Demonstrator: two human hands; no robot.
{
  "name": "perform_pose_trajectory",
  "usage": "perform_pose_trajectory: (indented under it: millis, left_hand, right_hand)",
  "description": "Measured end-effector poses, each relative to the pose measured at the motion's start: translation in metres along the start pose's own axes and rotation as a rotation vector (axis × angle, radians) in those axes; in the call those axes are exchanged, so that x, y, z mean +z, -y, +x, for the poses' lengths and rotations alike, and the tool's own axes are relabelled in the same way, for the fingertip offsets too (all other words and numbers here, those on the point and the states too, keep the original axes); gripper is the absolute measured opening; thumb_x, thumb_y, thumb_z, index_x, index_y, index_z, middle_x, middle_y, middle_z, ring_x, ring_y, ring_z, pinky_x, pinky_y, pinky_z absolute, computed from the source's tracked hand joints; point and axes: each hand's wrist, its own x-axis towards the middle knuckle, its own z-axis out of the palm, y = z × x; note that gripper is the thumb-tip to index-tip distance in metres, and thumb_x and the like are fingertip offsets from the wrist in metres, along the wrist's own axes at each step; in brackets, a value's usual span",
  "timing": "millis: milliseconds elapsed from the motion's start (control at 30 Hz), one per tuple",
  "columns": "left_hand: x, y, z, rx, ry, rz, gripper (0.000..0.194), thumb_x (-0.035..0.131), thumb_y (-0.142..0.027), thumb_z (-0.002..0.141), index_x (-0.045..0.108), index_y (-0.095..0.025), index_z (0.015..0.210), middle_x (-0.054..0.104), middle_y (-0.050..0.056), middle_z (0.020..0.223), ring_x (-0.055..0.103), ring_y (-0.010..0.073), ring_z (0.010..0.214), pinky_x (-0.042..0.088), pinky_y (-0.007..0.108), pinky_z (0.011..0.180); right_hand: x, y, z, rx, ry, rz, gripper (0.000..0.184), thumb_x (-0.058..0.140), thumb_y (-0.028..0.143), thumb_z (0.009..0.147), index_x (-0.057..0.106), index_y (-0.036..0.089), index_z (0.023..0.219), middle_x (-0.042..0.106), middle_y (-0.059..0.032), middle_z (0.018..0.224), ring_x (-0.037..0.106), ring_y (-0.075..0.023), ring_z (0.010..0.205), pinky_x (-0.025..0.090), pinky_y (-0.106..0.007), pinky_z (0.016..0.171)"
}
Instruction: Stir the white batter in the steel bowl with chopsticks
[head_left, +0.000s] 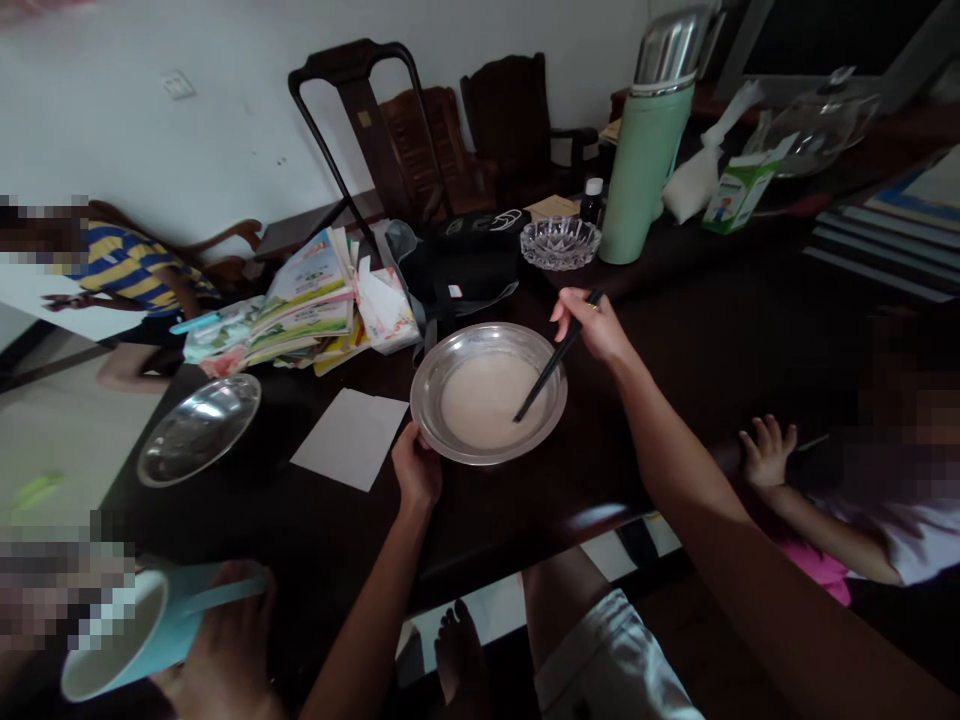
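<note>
A steel bowl [442,370] with pale batter [484,400] sits on the dark wooden table [675,350]. My left hand [416,468] grips the bowl's near rim. My right hand [592,322] holds black chopsticks [551,365] whose tips dip into the batter on the right side of the bowl.
An empty steel bowl [199,428], a white paper sheet [351,437], a book pile [307,305], a black bag [469,265], a glass ashtray [560,243] and a green thermos [645,150] stand around. Another person's hand holds a blue cup [120,635] at lower left; a child's hand [766,452] rests on the right edge.
</note>
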Motion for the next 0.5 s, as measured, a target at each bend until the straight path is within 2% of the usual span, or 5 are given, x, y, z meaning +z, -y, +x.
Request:
perform_pose_trajectory:
  millis: [100, 167, 300, 433, 500]
  left_hand:
    - [-0.0008, 0.0011, 0.0025, 0.009, -0.036, -0.016, 0.035, 0.071, -0.039, 0.066, 0.044, -0.019, 0.056, 0.043, -0.007, 0.054, 0.04, 0.0078, 0.054, 0.035, 0.022, 0.055]
    - [-0.0017, 0.0017, 0.003, 0.016, -0.041, -0.012, 0.032, 0.071, -0.039, 0.068, 0.048, -0.019, 0.061, 0.045, -0.007, 0.057, 0.041, 0.0081, 0.056, 0.036, 0.022, 0.056]
    - [-0.0035, 0.002, 0.0021, 0.023, 0.019, -0.004, 0.033, 0.07, -0.035, 0.068, 0.043, -0.019, 0.058, 0.042, -0.007, 0.055, 0.041, 0.0083, 0.055, 0.035, 0.022, 0.056]
    - [-0.0016, 0.0014, 0.0017, 0.005, 0.013, -0.008, 0.042, 0.066, -0.036, 0.07, 0.034, -0.02, 0.05, 0.036, -0.007, 0.048, 0.034, 0.0074, 0.049, 0.032, 0.023, 0.054]
    - [0.0, 0.0015, 0.0016, -0.011, -0.038, -0.003, 0.039, 0.065, -0.04, 0.073, 0.04, -0.02, 0.052, 0.04, -0.007, 0.05, 0.037, 0.0083, 0.051, 0.035, 0.023, 0.057]
  right_hand:
    - [0.0046, 0.0005, -0.0014, 0.002, 0.148, -0.006, 0.052, 0.059, 0.071, 0.081, 0.07, 0.021, 0.072, 0.07, -0.002, 0.06, 0.06, -0.0135, 0.057, 0.044, -0.029, 0.059]
    - [0.0031, 0.0, -0.0004, 0.002, 0.089, -0.027, 0.052, 0.06, 0.071, 0.08, 0.069, 0.021, 0.07, 0.07, -0.0027, 0.062, 0.06, -0.0135, 0.058, 0.042, -0.028, 0.057]
    - [-0.0032, -0.0008, 0.0015, -0.016, -0.109, -0.007, 0.055, 0.055, 0.07, 0.084, 0.062, 0.021, 0.06, 0.058, 0.0009, 0.045, 0.051, -0.0117, 0.046, 0.04, -0.029, 0.054]
    - [0.0024, 0.0006, -0.0005, 0.001, 0.142, 0.002, 0.05, 0.059, 0.068, 0.083, 0.069, 0.021, 0.069, 0.068, -0.0012, 0.056, 0.057, -0.0127, 0.054, 0.043, -0.029, 0.058]
    - [0.0029, 0.0004, 0.0002, 0.001, 0.137, -0.012, 0.051, 0.061, 0.07, 0.08, 0.071, 0.02, 0.071, 0.071, -0.0021, 0.061, 0.06, -0.013, 0.058, 0.042, -0.028, 0.057]
